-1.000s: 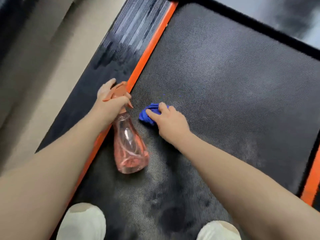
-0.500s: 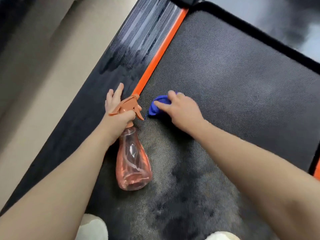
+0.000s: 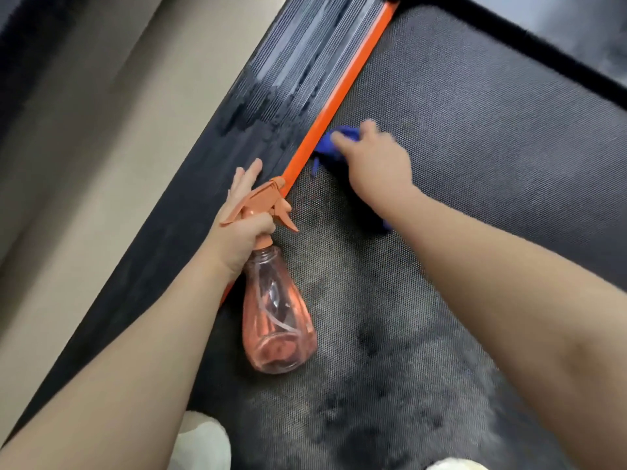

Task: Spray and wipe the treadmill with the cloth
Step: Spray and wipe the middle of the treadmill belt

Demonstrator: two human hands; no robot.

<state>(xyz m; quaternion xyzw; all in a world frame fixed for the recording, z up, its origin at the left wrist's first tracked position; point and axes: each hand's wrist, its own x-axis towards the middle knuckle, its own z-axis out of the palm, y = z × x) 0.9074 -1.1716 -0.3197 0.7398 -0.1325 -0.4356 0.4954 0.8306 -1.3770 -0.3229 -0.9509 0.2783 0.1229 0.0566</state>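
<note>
The treadmill's dark textured belt fills the right of the view, with an orange strip and a ribbed black side rail on its left. My right hand presses a crumpled blue cloth onto the belt beside the orange strip; most of the cloth is under the hand. My left hand grips the neck of a clear pink spray bottle with an orange trigger head, two fingers stretched out over the side rail. The bottle hangs base down over the belt's left edge.
Beige floor runs along the left of the treadmill. The belt's black front border crosses the top right. Damp dark patches mark the belt near me. My white shoes show at the bottom edge.
My right hand has slid the blue cloth forward along the belt next to the orange strip. My left hand and the bottle have moved forward too, and the view has tilted.
</note>
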